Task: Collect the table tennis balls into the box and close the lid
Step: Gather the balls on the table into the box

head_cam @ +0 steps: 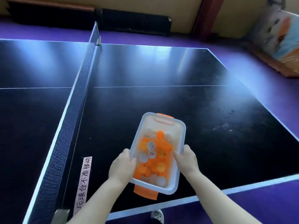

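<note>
Box, translucent, orange latches: near the table's near edge, balls inside. Left hand and right hand clasp its long rims, probably seating the lid.

A purple floor surrounds the dark table; beige wall and black radiator along the frame's top

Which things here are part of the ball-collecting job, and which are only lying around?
Job: box, balls, orange clips, left hand, right hand.
Not job: net, paper strip with writing, table, shoe.
</note>
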A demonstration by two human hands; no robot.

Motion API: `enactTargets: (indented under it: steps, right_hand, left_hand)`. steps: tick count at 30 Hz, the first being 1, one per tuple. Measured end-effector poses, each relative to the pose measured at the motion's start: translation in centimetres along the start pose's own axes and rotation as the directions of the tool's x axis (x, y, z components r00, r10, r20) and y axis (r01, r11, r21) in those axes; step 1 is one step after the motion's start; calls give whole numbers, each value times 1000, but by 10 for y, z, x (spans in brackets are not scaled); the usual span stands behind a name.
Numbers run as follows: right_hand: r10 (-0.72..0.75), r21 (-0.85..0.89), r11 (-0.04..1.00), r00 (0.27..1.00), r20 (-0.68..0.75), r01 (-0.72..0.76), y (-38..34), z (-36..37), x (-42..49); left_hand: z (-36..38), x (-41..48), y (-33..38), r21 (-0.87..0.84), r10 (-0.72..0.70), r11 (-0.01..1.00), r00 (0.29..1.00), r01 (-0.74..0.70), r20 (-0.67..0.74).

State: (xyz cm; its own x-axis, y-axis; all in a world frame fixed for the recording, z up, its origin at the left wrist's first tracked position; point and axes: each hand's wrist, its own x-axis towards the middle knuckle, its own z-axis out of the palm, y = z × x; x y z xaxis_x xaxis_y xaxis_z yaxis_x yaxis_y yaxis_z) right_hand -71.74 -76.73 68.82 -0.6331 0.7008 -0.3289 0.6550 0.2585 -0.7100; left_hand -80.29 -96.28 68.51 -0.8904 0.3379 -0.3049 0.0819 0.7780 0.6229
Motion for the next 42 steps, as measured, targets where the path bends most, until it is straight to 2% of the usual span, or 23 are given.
enactTargets:
  steps: [3, 7, 13, 16, 22, 27, 34, 37, 42]
  right_hand:
    - [44, 85, 996, 999, -24, -42, 12, 0, -41]
    - [118, 141, 985, 987, -108, -102, 36, -17, -84]
    - [204, 224, 963, 943, -262, -147, 91, -83, -135]
    - [254, 284, 945, 910, -328, -162, 128, -126, -162]
    - [406, 410, 887, 782, -473, -212, 242, -228, -225]
    - [478, 411, 868, 691, -543, -277, 343, -318, -265]
    - [453, 363, 884, 727, -516, -293, 430, -395, -263]
    - [444, 376, 883, 765, -466, -283, 449, -410, -246]
    - [457, 408, 867, 782, -424, -285, 471, -440, -198]
  left_hand:
    - [-2, -23, -10, -80, 56, 995, 998, -57, -6]
    - [6, -50, -1, -78, 147, 987, 989, -144, 33]
    - [51, -100, 48, -140, 293, 951, 946, -274, 140]
    - [84, -131, 80, -117, 362, 931, 916, -346, 172]
    - [186, -220, 174, -129, 482, 876, 840, -465, 247]
    - [287, -298, 240, -173, 502, 864, 785, -473, 363]
    - [373, -345, 283, -150, 463, 884, 782, -443, 418]
    - [392, -340, 300, -118, 450, 889, 798, -442, 402]
    - [429, -311, 345, -83, 444, 890, 811, -448, 382]
